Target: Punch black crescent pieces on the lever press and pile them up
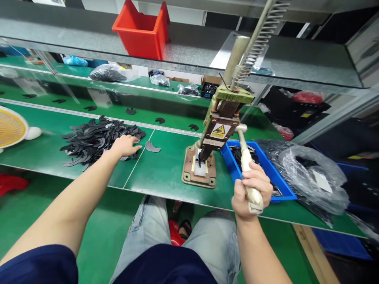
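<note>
My left hand (124, 146) rests at the right edge of a heap of dark curved pieces (94, 140), fingers apart and pointing right. Just beyond its fingertips a few curved pieces (152, 147) lie on the green table. The fingers of my right hand (253, 189) are wrapped round the tape-covered lever (246, 157) of a green hand press (219, 126). Under the press head, a small black part (199, 159) is on the light plate of the press base (186, 175).
A blue tray (275, 177) of small parts stands right of the press, beside clear plastic bags (314, 173). Behind, spaced dark pieces (160, 120) lie on a green strip. A red bin (145, 33) sits on the shelf above. At far left is a yellow fan (12, 128).
</note>
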### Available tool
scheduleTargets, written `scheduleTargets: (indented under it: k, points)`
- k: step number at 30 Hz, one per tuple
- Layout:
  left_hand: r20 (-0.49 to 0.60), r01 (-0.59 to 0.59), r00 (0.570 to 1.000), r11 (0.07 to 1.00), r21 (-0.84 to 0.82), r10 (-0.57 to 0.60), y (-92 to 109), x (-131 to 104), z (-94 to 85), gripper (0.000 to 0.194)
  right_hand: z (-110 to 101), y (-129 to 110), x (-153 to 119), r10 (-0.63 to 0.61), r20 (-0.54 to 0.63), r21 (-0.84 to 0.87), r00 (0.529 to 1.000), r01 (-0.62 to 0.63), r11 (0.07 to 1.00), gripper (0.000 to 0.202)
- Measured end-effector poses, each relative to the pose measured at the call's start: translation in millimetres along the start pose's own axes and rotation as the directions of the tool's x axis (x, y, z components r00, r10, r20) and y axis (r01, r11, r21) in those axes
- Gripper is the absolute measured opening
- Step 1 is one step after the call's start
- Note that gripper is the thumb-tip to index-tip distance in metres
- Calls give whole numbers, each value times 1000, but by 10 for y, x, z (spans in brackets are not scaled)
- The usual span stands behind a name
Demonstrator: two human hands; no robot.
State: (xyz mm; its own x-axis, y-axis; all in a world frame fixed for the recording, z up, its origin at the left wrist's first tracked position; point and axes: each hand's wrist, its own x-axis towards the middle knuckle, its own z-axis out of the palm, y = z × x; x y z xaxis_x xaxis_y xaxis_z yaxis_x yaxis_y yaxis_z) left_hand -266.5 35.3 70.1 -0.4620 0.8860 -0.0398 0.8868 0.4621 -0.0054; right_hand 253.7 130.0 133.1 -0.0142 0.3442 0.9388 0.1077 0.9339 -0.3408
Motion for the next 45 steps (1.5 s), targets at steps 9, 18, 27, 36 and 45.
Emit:
scheduleTargets:
  k: [9, 18, 27, 36, 45]
  points:
    - [129, -11, 992, 1000, -2, 11, -60, -255, 120, 65, 9, -20, -1, 20, -1, -15, 1000, -20, 1000, 22]
    - [149, -192, 964, 966, -172, 219, 387, -328, 90, 44, -6, -42, -1, 25, 19, 5, 1000, -25, 1000, 19]
    - [157, -295, 928, 923, -247, 338, 665, -371, 69, 54, -12, -45, -14, 19, 22, 10, 1000, -19, 1000, 18]
    - [81, -166, 969, 863, -477, 232, 1066, -383, 188, 32, 2, -47, -29, 16, 15, 27, 1000, -17, 999, 19]
    - [126, 93, 953, 131, -987, 275, 2162, -503, 87, 45, -8, -63, -38, 23, 17, 43, 1000, -23, 999, 21]
